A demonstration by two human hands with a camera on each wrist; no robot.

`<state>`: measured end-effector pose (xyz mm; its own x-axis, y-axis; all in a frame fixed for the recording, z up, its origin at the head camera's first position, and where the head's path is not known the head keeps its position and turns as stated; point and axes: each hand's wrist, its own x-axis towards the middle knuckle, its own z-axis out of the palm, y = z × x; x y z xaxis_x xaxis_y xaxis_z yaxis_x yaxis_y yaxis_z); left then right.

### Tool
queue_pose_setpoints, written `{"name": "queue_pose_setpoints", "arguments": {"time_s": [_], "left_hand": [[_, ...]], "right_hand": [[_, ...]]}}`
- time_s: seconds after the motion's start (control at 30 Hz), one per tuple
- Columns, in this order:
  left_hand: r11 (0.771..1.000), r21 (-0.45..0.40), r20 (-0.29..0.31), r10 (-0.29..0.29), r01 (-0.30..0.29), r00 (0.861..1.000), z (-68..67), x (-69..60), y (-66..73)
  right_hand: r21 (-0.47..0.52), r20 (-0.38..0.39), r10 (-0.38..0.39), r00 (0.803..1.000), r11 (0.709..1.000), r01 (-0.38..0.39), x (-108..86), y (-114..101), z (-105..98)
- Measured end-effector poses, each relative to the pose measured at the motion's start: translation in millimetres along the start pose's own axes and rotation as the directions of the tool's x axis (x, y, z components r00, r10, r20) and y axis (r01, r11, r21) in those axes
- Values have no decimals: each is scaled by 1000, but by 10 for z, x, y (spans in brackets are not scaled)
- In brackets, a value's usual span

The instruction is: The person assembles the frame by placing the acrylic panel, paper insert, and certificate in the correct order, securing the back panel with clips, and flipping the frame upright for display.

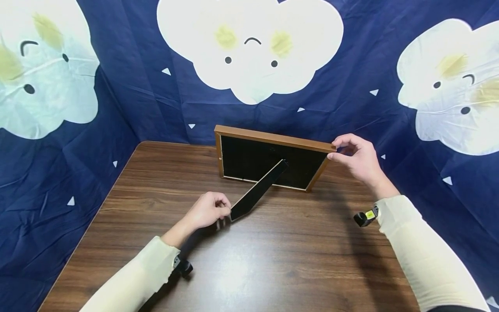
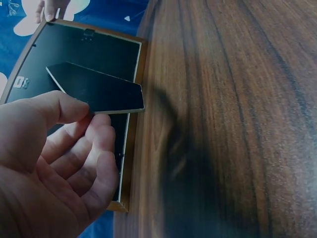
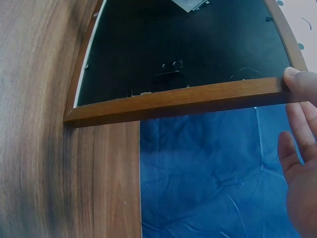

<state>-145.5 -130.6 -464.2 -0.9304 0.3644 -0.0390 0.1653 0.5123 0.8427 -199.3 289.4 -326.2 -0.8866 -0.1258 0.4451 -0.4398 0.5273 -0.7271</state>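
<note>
A picture frame (image 1: 273, 138) with a brown wooden border and black backing stands on its long edge near the table's back, its rear toward me. From the middle of the backing a black easel stand (image 1: 259, 190) swings out toward the front left. My left hand (image 1: 208, 210) pinches the stand's free end between thumb and fingers; the left wrist view shows the stand (image 2: 106, 89) angled away from the backing. My right hand (image 1: 358, 158) grips the frame's upper right corner, and in the right wrist view the thumb (image 3: 296, 79) lies on the border. The frame's front is hidden.
The frame stands on a dark wood-grain table (image 1: 273, 260). Behind it and at both sides hangs a blue cloth (image 1: 128, 78) with white clouds (image 1: 249, 47). A small black camera sits on each wrist (image 1: 366, 217).
</note>
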Motion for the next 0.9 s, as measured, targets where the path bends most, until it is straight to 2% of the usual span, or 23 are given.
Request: {"name": "queue_pose_setpoints", "arguments": {"time_s": [0.23, 0.4, 0.7, 0.9], "left_hand": [[1000, 20, 33, 18, -18, 999, 45, -7, -46], [999, 6, 61, 37, -37, 997, 90, 1, -55], [1000, -9, 87, 29, -28, 996, 216, 13, -90], [998, -66, 119, 30, -23, 992, 270, 8, -90]], "right_hand": [[4, 10, -16, 1000, 1000, 16, -17, -3, 27], [-34, 17, -35, 999, 999, 36, -37, -13, 64], [-20, 51, -81, 995, 996, 82, -49, -23, 156], [-4, 52, -82, 995, 997, 82, -66, -14, 172]]}}
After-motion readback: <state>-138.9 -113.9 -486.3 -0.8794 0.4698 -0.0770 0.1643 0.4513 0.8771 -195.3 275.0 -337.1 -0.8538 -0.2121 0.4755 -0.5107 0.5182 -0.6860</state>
